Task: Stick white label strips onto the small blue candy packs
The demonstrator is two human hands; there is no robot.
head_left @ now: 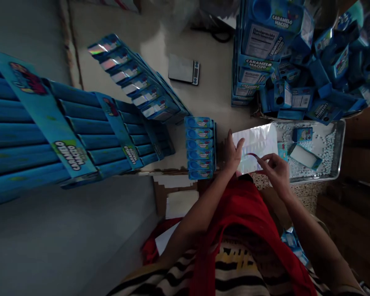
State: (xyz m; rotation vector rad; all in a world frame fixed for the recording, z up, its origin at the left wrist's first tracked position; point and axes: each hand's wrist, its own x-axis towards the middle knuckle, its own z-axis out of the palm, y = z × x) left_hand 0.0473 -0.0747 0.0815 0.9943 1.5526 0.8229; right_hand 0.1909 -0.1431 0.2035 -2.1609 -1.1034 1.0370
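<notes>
A shiny silvery sheet of stickers (257, 142) lies slanted in front of my body. At its left edge is my left hand (233, 154), gripping it with the thumb on top; the fingers beneath are partly hidden. My right hand (276, 170) pinches a thin curled sticker strip (253, 156), which bends up over the sheet's lower part. Just left of my left hand stands a column of small blue candy boxes (200, 144). To the right, a metal tray (341, 150) holds small white candies, an open box (305, 156) and a small blue box (302, 134).
Banded blue box stacks (80, 123) fill the left side. A leaning row of boxes with shiny stickers (135, 82) stands behind. A small scale (183, 70) rests on the table (154, 28). At the back right are stacked boxes (259, 53) and a heap of loose boxes (323, 78).
</notes>
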